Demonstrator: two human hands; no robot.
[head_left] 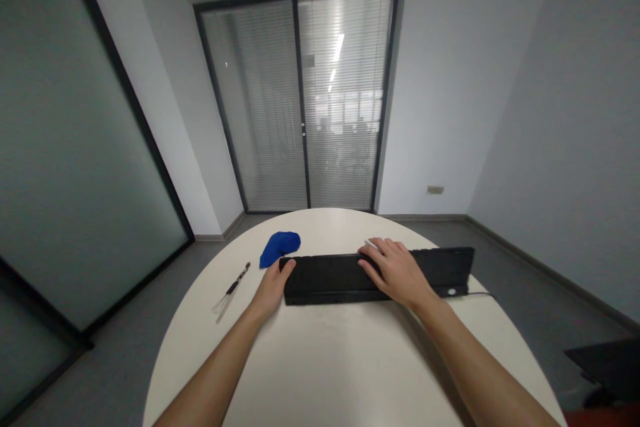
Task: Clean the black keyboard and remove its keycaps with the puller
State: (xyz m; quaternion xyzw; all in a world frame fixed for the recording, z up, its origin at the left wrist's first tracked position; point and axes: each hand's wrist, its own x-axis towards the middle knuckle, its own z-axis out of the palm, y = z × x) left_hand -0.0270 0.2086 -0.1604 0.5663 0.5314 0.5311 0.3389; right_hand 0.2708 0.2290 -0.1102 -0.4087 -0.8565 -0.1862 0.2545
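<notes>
**Q:** so what've you got going on there, and where is it?

**Me:** long black bar (325, 277) — sits a bit below the middle of the frame and runs off to the right, standing tilted on the pale round table (310, 373). There's a white oval spot (452, 292) low on its right end, and a thin dark cable (481, 293) trails out past that

**Q:** and your hands?

**Me:** my left hand (270, 288) has the bar's left end gripped, thumb on the front face. My right hand (399, 271) is half curled over the upper edge, right of centre, with a small white thing (371, 244) peeking out at the fingertips — can't tell if I'm really pinching it or just touching it

**Q:** anything else on there?

**Me:** crumpled blue cloth-looking thing (279, 248) just beside my left hand, toward the top of the table, and a whisk (232, 289) with a dark handle lying slantwise left of that. Glass door (343, 160) with blinds up top centre
</notes>
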